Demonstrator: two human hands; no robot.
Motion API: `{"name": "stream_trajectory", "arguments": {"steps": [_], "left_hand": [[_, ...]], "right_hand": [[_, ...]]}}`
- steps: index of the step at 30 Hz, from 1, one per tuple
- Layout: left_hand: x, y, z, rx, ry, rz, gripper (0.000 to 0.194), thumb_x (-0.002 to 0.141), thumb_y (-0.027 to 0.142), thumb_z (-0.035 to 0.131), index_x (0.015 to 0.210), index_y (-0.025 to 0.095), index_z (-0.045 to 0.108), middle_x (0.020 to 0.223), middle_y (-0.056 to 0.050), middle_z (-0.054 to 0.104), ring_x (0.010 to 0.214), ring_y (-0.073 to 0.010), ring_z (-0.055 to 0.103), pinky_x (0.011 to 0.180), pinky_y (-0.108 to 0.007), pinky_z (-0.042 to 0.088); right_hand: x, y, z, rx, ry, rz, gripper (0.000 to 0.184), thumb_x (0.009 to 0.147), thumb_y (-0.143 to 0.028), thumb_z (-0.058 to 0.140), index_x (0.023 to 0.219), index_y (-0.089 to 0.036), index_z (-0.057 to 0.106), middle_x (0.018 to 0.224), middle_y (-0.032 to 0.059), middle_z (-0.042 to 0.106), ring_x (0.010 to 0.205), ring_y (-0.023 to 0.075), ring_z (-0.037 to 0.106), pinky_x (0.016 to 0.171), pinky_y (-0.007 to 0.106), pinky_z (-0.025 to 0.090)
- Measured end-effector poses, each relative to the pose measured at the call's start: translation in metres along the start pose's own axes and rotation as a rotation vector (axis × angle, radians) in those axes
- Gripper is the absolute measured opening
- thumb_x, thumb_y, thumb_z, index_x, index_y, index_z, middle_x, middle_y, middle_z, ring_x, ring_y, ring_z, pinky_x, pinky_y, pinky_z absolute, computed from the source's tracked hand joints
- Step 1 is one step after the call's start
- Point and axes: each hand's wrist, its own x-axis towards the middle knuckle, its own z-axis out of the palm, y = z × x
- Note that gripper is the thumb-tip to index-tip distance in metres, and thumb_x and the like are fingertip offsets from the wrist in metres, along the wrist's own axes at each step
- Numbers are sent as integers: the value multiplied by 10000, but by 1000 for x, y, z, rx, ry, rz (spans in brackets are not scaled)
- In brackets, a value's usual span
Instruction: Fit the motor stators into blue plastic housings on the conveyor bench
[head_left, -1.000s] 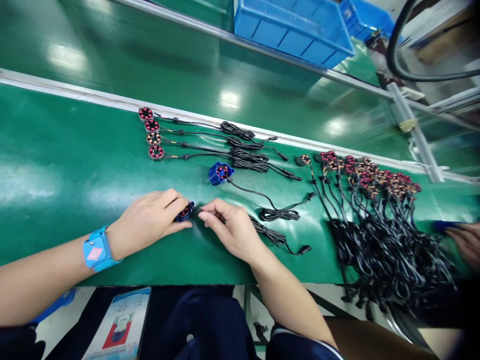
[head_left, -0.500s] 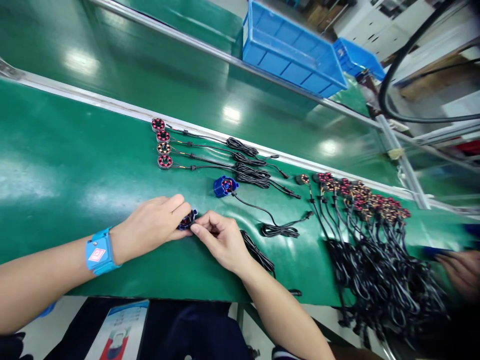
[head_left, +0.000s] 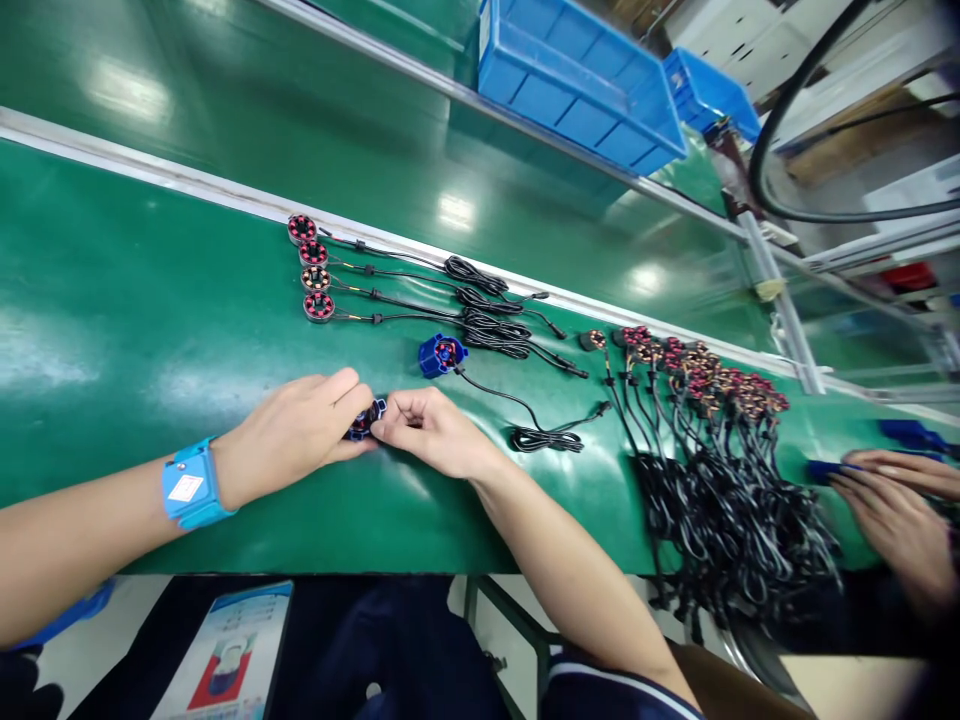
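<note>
My left hand (head_left: 304, 425), with a light-blue strap at the wrist, wraps round a small dark-blue motor housing (head_left: 366, 421) with a wound copper stator inside. Much of the housing is hidden by the fingers. Thumb and fingertips of my right hand (head_left: 431, 432) are pinched together at the housing's right rim; what lies between them is hidden. Beyond my hands stands a second blue motor housing (head_left: 441, 355) with a stator in it. Its black cable (head_left: 547, 438) lies coiled to the right.
Several stators (head_left: 318, 306) with bundled black cables (head_left: 495, 332) lie in a row at the back. A big heap of stators and cables (head_left: 712, 490) covers the right. Farther right, a co-worker's hands (head_left: 892, 505) hold a blue part. Blue crates (head_left: 581, 85) stand behind the rail.
The view has shifted slightly, moving the bench contents up and left. My right hand remains pinched at the housing. The co-worker's hands have come further into view.
</note>
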Motion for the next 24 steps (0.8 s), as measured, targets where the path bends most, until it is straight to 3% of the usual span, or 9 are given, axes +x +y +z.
{"name": "stream_trajectory", "arguments": {"steps": [2,4,7,10,13,15,18,21,24], "left_hand": [[0,0,0,16,5,-17,337,845,371,796,945,180,536,861,5,505,679,-181,560,586,-327,433],[1,1,-1,31,-1,-32,327,860,379,779,941,186,528,867,4,506,680,-181,562,588,-326,434],[1,3,0,36,-26,-43,341,861,388,778,955,190,517,889,1,517,709,-186,581,608,-326,446],[1,4,0,39,-42,-59,333,861,362,779,952,195,506,894,2,521,718,-188,581,614,-327,445],[1,3,-1,20,-41,-58,284,898,354,738,940,197,504,883,3,512,701,-183,567,607,-327,435],[2,2,-2,-1,-36,-46,273,909,361,723,930,196,506,875,4,509,697,-178,565,604,-323,431],[2,0,-3,-14,-38,-40,294,891,366,745,942,195,512,881,3,520,707,-179,576,607,-316,436],[2,0,-2,-32,-35,-61,312,895,384,738,966,198,498,885,4,534,712,-179,593,604,-308,445],[0,1,-1,-56,1,-70,326,910,390,715,997,194,470,883,-1,552,721,-188,613,606,-305,457]], "right_hand": [[-5,2,2,-110,31,-28,367,865,-475,748,736,-155,623,638,-28,597,557,83,481,524,209,360],[-13,7,8,-282,184,-117,302,919,-446,711,827,-162,664,705,-10,661,582,95,551,533,212,415],[-25,18,18,-710,496,-492,201,948,-343,718,1060,-179,686,902,39,741,735,145,668,676,263,539],[-33,22,27,-1140,543,-849,250,951,-136,680,1200,-126,659,1047,104,746,893,207,691,808,333,564],[-32,17,32,-1292,459,-846,170,963,-65,605,1120,-73,669,1050,132,733,875,224,677,775,355,554],[-27,14,31,-1261,441,-788,105,983,-76,577,990,-112,675,988,96,731,813,198,664,742,348,544],[-21,14,26,-1122,465,-772,159,983,-93,600,845,-158,646,829,34,707,743,157,659,743,317,553],[-23,17,23,-1085,517,-831,80,956,-122,671,1029,-150,683,881,45,733,793,167,687,817,315,576],[-30,17,29,-1282,524,-840,294,959,-116,642,1253,-110,643,1051,115,738,894,229,687,824,370,576]]}}
